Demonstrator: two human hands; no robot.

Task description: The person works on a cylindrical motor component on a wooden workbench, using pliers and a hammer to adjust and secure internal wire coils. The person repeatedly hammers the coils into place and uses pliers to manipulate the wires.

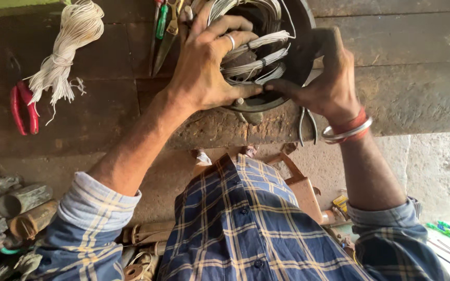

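Note:
A round dark metal housing (300, 41) rests on a worn wooden bench (417, 78), packed with pale wire coils (253, 57). My left hand (204, 62), wearing a ring, lies over the coils with its fingers pressing them into the housing and its thumb at the lower rim. Gripping the housing's right rim is my right hand (329, 78), grimy, its thumb meeting the left thumb at the lower edge. A metal bangle and a red thread sit on that wrist.
A hank of pale cord (66, 49) and red-handled pliers (24, 106) lie on the bench at left. Green-handled tools (163, 28) stand beside the housing. Pliers (307, 125) hang at the bench edge. Pipe pieces (24, 200) lie on the floor at left.

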